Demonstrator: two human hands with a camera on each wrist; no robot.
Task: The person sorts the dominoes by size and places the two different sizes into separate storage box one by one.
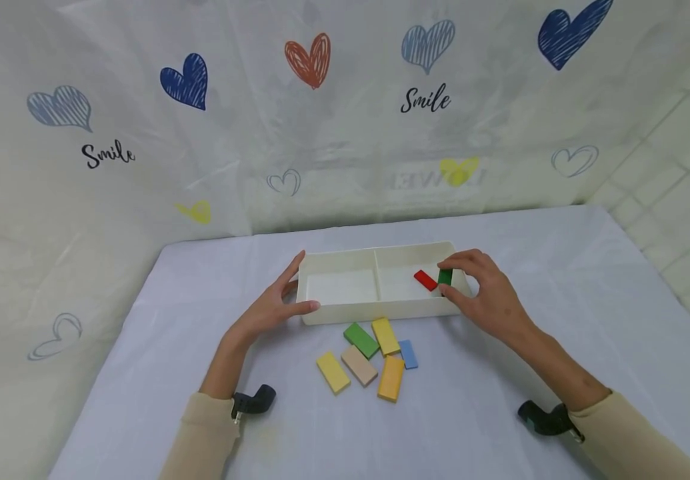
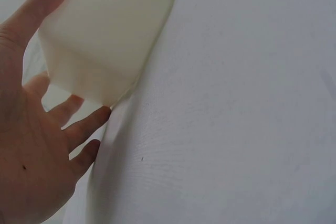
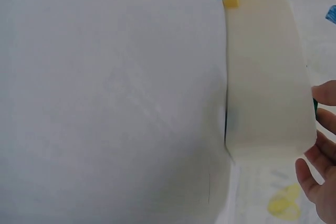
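Note:
A long white tray (image 1: 375,312) with a divider across its middle lies on the table. My left hand (image 1: 267,308) holds its left end, thumb on the front wall and fingers spread along the end wall (image 2: 79,69). Over the right compartment, my right hand (image 1: 495,300) pinches a dark green block (image 1: 445,277) between thumb and fingers. Beside it a red block (image 1: 425,280) lies inside that compartment. From the right wrist, the tray's outer wall (image 3: 268,77) hides most of the green block.
In front of the tray lie a light green block (image 1: 361,341), a tan block (image 1: 359,365), a blue block (image 1: 408,355), an orange block (image 1: 391,379) and two yellow blocks, one (image 1: 333,372) at the left, the other (image 1: 385,336) by the tray. A heart-printed curtain (image 1: 357,133) hangs behind the table.

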